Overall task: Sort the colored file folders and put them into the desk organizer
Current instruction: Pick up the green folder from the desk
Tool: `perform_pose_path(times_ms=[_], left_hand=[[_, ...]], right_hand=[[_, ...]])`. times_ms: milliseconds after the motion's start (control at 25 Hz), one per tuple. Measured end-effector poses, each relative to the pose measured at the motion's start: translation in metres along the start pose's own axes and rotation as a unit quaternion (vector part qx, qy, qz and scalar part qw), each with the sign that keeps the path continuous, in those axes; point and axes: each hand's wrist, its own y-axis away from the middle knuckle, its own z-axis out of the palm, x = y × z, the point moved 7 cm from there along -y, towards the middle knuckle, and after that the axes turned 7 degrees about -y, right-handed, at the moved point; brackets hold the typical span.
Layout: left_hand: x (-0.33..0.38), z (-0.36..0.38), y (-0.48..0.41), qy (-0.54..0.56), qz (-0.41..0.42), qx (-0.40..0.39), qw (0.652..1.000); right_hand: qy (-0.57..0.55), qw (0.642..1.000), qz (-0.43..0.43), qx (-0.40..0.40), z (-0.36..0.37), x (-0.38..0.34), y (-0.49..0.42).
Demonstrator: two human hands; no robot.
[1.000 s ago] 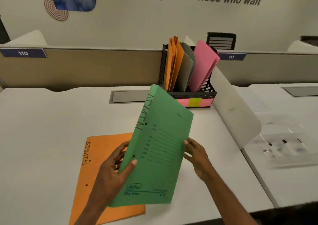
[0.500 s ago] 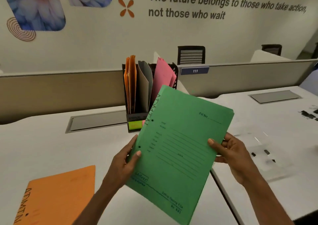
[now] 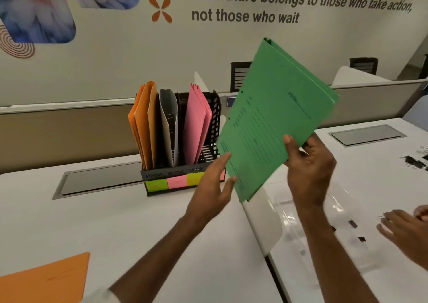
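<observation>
Up goes the green folder (image 3: 273,108), higher and more tilted than half a second ago, its top corner now against the wall. It has swung across to the right end of the desk organizer (image 3: 215,122). And my left hand (image 3: 210,196) has given up its grip: the fingers are straight now, just their tips touching the folder's lower left edge.

My right hand (image 3: 310,170) is doing the holding. It pinches the lower right edge, thumb (image 3: 289,145) flat on the printed front, the other fingers curled behind. The folder hangs in the air above the desk (image 3: 92,221), and its lower corner overlaps the organizer's right end from where I look.

Inside the organizer stand the orange folders (image 3: 143,122) in the left slot, then a grey folder (image 3: 169,122), then the pink folders (image 3: 196,122). Coloured sticky labels (image 3: 177,182) run along its front. One more orange folder (image 3: 46,279) lies flat at the near left corner of the desk.

Over on the right, another person's hand (image 3: 403,233) has come into view above the next desk.
</observation>
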Motion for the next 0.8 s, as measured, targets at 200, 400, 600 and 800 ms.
perform_pose_path(times_ms=[200,400,600,800], left_hand=[[-0.025,-0.013,-0.092,-0.228,0.025,0.066,0.971],[-0.056,-0.023,-0.152,-0.403,0.054,0.023,0.914],[-0.065,-0.049,-0.174,-0.341,0.027,0.076,0.936],[-0.072,-0.082,-0.167,-0.190,-0.069,0.147,0.968]], right_hand=[[0.021,0.998,-0.050,0.031,0.068,0.028,-0.044],[0.008,0.999,-0.030,0.039,0.122,0.072,-0.067],[0.047,0.999,-0.024,-0.003,0.166,0.110,-0.069],[0.076,0.996,0.006,-0.056,0.191,0.140,-0.059]])
